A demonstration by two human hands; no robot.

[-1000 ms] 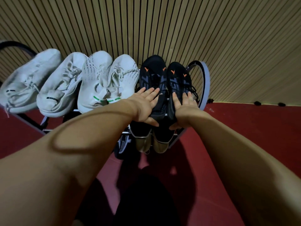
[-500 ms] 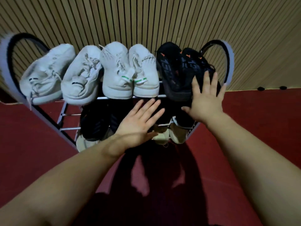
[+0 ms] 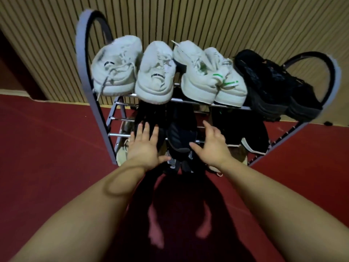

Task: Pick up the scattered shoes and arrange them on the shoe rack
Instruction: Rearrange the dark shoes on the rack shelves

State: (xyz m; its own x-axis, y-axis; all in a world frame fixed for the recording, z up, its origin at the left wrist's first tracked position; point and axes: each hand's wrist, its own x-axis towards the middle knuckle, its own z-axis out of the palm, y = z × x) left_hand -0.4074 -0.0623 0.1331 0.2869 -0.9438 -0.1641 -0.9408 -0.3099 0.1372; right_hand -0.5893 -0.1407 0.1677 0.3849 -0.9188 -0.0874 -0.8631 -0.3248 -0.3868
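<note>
The shoe rack (image 3: 83,59) stands by the wall with white shoes (image 3: 154,76) and black shoes (image 3: 272,86) lined up on top, and lower down the left hand (image 3: 144,148) and right hand (image 3: 213,146), both open and empty, reach around a dark shoe (image 3: 181,135), likely to push it straight

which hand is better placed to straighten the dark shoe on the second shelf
Right, marginally. The right hand has its thumb nearly at the dark shoe heel; the left hand sits over the darker shoes left of it. Both are open.
</note>
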